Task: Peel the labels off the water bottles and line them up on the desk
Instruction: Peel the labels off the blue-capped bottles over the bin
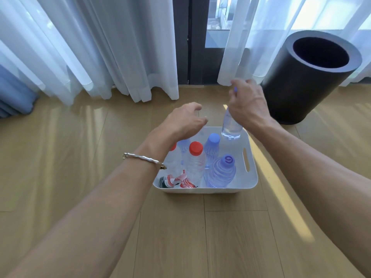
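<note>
A white plastic basket [249, 177] stands on the wooden surface and holds several clear water bottles. One has a red cap [195, 147], another a blue cap [213, 139], and a ribbed one [221, 173] has a purple cap. Crumpled red-and-white labels [176, 181] lie in the basket's near left corner. My right hand [248, 103] grips a clear bottle [230, 125] by its purple-capped top, holding it upright above the basket's far right corner. My left hand [186, 121] hovers over the basket with relaxed fingers, holding nothing.
A tall dark cylindrical bin [307, 77] stands at the right, just beyond the basket. White sheer curtains [100, 47] hang along the back, with a dark door frame [190, 41] between them. Wood planks [80, 157] spread left of and in front of the basket.
</note>
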A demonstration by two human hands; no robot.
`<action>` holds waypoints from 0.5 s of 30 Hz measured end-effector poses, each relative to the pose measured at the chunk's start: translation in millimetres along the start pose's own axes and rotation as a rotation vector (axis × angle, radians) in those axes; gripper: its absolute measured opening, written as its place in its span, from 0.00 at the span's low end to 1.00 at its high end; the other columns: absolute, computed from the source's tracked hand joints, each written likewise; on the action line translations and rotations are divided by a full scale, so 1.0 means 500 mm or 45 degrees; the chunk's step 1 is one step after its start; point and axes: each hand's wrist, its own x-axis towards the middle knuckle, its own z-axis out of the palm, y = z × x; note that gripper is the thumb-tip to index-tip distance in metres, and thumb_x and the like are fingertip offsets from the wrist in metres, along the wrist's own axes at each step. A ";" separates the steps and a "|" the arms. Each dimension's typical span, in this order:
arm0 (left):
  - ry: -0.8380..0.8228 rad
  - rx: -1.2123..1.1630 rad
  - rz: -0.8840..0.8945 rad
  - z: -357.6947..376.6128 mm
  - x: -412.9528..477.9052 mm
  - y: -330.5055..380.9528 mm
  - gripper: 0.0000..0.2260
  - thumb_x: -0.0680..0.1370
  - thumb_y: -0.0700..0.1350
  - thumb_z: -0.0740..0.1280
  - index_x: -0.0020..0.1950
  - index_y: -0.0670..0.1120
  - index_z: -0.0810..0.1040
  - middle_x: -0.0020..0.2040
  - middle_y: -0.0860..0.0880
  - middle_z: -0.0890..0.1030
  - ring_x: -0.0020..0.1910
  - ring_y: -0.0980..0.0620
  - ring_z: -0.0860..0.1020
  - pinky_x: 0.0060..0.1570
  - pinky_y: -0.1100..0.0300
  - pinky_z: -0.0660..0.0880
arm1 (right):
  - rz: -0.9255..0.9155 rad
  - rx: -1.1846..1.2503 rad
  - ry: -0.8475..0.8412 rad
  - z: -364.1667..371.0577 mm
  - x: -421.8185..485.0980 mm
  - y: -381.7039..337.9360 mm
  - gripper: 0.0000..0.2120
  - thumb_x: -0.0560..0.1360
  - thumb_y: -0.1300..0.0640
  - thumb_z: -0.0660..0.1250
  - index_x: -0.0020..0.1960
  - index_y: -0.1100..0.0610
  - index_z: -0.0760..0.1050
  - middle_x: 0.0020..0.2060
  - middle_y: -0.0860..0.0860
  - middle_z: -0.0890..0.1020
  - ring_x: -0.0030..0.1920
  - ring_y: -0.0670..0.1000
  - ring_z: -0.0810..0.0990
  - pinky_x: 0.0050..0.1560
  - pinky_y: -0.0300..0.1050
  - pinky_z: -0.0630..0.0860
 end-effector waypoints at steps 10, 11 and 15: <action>0.158 -0.689 0.306 -0.071 -0.003 -0.018 0.29 0.73 0.64 0.64 0.68 0.49 0.72 0.53 0.52 0.82 0.48 0.57 0.82 0.46 0.59 0.79 | -0.360 0.710 0.112 -0.077 0.021 -0.151 0.15 0.81 0.61 0.54 0.63 0.59 0.74 0.52 0.50 0.75 0.52 0.46 0.74 0.53 0.35 0.69; 0.106 -0.708 0.314 -0.080 -0.006 -0.024 0.28 0.71 0.65 0.67 0.63 0.49 0.75 0.50 0.52 0.82 0.46 0.57 0.82 0.45 0.60 0.79 | -0.333 0.830 0.118 -0.076 0.021 -0.156 0.15 0.81 0.61 0.55 0.64 0.58 0.74 0.51 0.48 0.76 0.51 0.44 0.74 0.53 0.33 0.70; -0.183 -0.936 0.309 -0.090 -0.019 -0.031 0.41 0.58 0.67 0.74 0.63 0.44 0.74 0.53 0.45 0.82 0.50 0.49 0.83 0.48 0.56 0.80 | -0.154 1.202 0.151 -0.058 0.020 -0.161 0.14 0.80 0.64 0.58 0.65 0.62 0.71 0.42 0.45 0.73 0.40 0.34 0.74 0.47 0.30 0.73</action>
